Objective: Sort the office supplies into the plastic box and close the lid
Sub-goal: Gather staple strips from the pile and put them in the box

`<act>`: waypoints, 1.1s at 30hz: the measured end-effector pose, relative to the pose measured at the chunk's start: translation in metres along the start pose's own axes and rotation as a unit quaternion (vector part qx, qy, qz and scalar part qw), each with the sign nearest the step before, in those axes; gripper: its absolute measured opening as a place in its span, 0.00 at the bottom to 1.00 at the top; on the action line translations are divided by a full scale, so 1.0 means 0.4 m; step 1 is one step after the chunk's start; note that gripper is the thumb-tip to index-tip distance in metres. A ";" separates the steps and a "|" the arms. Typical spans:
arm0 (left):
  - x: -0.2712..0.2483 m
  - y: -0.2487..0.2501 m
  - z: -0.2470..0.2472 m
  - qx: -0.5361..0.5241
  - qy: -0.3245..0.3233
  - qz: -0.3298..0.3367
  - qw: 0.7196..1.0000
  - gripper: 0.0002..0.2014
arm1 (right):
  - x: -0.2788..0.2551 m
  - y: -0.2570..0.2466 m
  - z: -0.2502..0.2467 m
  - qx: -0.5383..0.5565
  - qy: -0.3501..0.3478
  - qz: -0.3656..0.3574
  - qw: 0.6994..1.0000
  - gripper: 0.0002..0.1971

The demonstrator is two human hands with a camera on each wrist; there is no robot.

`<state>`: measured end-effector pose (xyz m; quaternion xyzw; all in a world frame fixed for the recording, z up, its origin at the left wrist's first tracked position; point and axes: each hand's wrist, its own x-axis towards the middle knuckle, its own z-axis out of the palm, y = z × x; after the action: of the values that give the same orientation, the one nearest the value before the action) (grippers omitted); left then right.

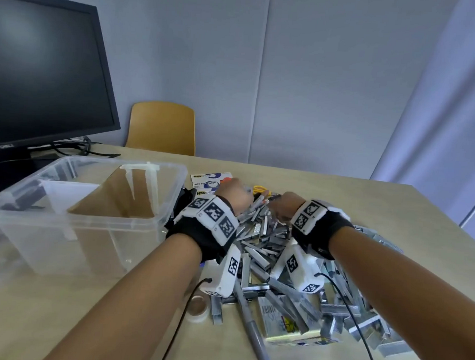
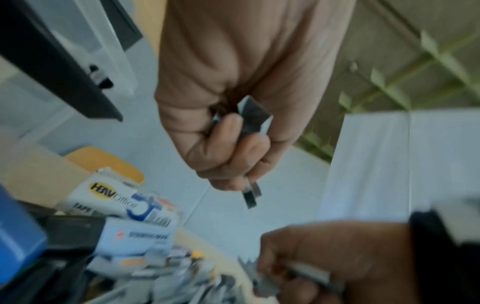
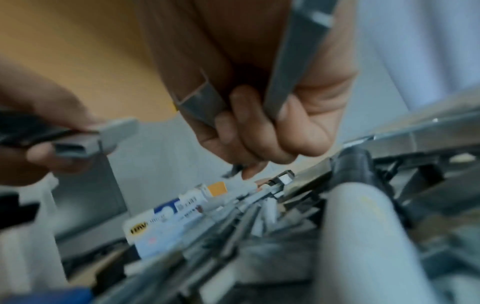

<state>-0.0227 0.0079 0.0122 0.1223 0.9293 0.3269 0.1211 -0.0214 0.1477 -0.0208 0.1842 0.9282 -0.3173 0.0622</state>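
The clear plastic box (image 1: 111, 217) stands open at the left, with dividers inside and nothing visible in its compartments. A big heap of grey staple strips (image 1: 266, 237) covers the middle and right of the table. Both hands hover over the heap's far end. My left hand (image 1: 234, 192) is a fist gripping a few staple strips (image 2: 253, 121). Curled the same way, my right hand (image 1: 283, 205) grips staple strips (image 3: 288, 67). Each wrist view shows the other hand holding strips too.
A tape dispenser carton (image 1: 207, 183) and something yellow (image 1: 260, 189) lie beyond the hands. A grey marker (image 1: 252, 328), a tape roll (image 1: 196, 308) and a staples carton (image 1: 286, 322) lie near me. A monitor (image 1: 42, 70) stands at the back left and a chair (image 1: 161, 128) behind the table.
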 end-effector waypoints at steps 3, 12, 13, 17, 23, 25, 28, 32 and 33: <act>-0.024 0.002 -0.045 -0.153 0.037 0.044 0.987 0.13 | -0.019 -0.015 -0.011 0.173 -0.031 0.021 0.984 0.16; -0.153 -0.069 -0.267 -0.371 0.161 0.073 0.912 0.10 | -0.118 -0.167 0.028 0.549 -0.186 -0.084 0.811 0.04; -0.153 -0.092 -0.281 -0.368 0.171 0.052 0.913 0.09 | -0.125 -0.188 0.038 0.564 -0.189 -0.090 0.799 0.06; -0.142 -0.173 -0.290 -0.333 0.169 -0.039 0.927 0.02 | -0.147 -0.269 0.071 0.569 -0.185 -0.099 0.795 0.18; -0.118 -0.262 -0.276 -0.170 0.137 -0.079 0.973 0.21 | -0.174 -0.379 0.107 0.516 -0.138 -0.130 0.835 0.16; -0.120 -0.274 -0.278 -0.140 0.144 -0.064 0.977 0.17 | -0.179 -0.413 0.117 0.500 -0.101 -0.141 0.848 0.16; -0.137 -0.287 -0.288 -0.096 0.240 -0.030 0.966 0.13 | -0.178 -0.457 0.135 0.483 -0.049 -0.163 0.859 0.17; -0.191 -0.327 -0.282 0.008 0.379 -0.026 0.925 0.11 | -0.174 -0.487 0.179 0.370 -0.002 -0.225 0.901 0.16; -0.201 -0.340 -0.275 0.051 0.379 -0.042 0.923 0.12 | -0.175 -0.489 0.196 0.345 0.001 -0.236 0.908 0.14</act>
<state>-0.0006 -0.1830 0.0205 -0.0442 0.9253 0.2960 -0.2330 -0.0315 -0.0641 0.0442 -0.0305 0.7772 -0.6231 -0.0826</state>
